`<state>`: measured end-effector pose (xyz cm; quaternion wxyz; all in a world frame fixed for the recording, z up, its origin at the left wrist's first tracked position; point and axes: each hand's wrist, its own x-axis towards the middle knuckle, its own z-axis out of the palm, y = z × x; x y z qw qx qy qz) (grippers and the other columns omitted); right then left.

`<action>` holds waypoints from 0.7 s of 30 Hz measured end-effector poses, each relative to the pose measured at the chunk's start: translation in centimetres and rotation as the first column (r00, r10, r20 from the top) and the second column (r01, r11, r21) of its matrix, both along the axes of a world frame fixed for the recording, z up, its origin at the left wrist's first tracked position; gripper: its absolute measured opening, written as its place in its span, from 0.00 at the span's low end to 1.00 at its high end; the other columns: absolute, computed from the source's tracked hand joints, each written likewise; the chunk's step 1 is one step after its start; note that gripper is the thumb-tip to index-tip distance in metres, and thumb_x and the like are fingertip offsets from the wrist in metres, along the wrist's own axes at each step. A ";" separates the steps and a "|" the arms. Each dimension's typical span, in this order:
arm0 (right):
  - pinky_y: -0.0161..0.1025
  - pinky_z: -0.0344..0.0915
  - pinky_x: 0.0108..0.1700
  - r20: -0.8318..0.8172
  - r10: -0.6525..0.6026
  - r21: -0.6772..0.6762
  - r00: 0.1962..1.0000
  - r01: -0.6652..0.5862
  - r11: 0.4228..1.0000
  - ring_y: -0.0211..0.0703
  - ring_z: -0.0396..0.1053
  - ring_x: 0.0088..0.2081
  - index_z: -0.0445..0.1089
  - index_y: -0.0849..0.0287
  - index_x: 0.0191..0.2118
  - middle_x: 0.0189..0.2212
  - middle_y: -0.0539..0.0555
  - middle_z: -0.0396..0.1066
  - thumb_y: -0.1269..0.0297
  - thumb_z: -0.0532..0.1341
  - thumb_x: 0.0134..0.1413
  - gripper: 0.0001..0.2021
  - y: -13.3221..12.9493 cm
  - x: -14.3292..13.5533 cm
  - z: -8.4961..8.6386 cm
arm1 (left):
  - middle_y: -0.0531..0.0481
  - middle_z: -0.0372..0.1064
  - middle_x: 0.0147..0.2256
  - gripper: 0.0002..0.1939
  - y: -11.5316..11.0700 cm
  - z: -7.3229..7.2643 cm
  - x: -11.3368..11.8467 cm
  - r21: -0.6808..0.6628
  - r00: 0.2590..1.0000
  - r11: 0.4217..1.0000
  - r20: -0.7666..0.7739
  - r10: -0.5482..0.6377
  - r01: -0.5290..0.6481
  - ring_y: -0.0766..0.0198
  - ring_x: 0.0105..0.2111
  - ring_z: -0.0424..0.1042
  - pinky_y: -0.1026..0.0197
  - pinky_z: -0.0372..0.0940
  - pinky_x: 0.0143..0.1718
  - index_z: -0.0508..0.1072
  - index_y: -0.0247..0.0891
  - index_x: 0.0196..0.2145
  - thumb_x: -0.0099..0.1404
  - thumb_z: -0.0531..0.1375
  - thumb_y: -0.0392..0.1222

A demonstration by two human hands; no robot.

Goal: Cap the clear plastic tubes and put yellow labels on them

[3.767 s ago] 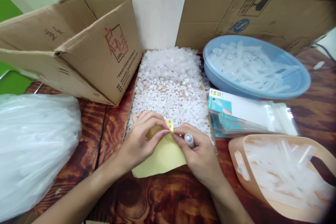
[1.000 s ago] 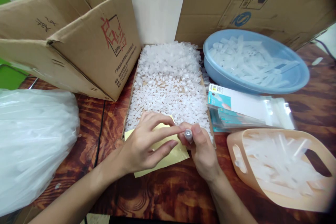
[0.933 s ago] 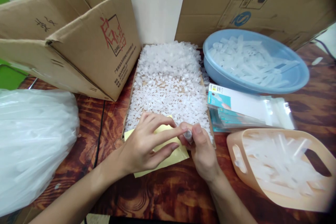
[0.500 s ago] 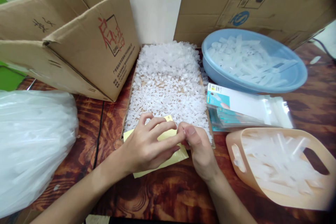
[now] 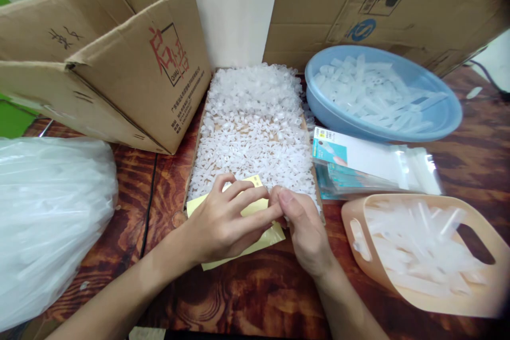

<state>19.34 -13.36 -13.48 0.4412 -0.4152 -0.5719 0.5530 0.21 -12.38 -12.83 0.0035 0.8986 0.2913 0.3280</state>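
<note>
My left hand (image 5: 225, 218) is over a yellow sheet (image 5: 239, 252), its fingers bent and its index finger reaching to the fingers of my right hand. My right hand (image 5: 305, 226) is closed, thumb pressed on the bent fingers, at the sheet's right edge. Whatever is pinched where the two hands meet is hidden or too small to name. The sheet lies over the near end of a shallow cardboard tray (image 5: 194, 162). Many small white pieces (image 5: 255, 154) cover the tray, with clear round pieces (image 5: 255, 87) heaped at its far end.
A blue basin (image 5: 346, 122) and a beige basket (image 5: 358, 212), both holding translucent plastic pieces, stand on the right. Between them lie stacked clear packets (image 5: 370, 162). An open carton (image 5: 147, 64) and a full plastic bag (image 5: 51, 212) are on the left; another carton (image 5: 311, 10) stands behind.
My hands stay together in nearly the same place, with only slight finger movement. The basin, packets and basket appear shifted very slightly left in the view.
</note>
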 end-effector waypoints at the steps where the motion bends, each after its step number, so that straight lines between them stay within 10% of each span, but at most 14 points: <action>1: 0.39 0.50 0.30 -0.010 -0.004 0.012 1.000 0.004 1.000 0.37 0.51 0.27 0.58 0.57 0.26 0.23 0.46 0.53 0.51 0.50 0.76 0.24 0.0 0.0 0.0 | 0.42 0.77 0.49 0.17 0.0 -0.1 0.0 -0.002 1.000 1.000 -0.009 -0.007 0.007 0.54 0.48 0.73 0.47 0.61 0.51 0.71 0.40 0.57 0.71 0.62 0.37; 21: 0.39 0.45 0.26 0.131 -0.099 0.107 0.986 0.085 0.991 0.35 0.43 0.23 0.53 0.57 0.21 0.20 0.45 0.46 0.53 0.54 0.73 0.27 0.2 0.0 0.5 | 0.44 0.78 0.49 0.15 -0.2 -0.4 -0.1 0.006 0.995 0.999 -0.088 -0.038 0.039 0.54 0.48 0.74 0.46 0.60 0.52 0.72 0.40 0.54 0.71 0.61 0.35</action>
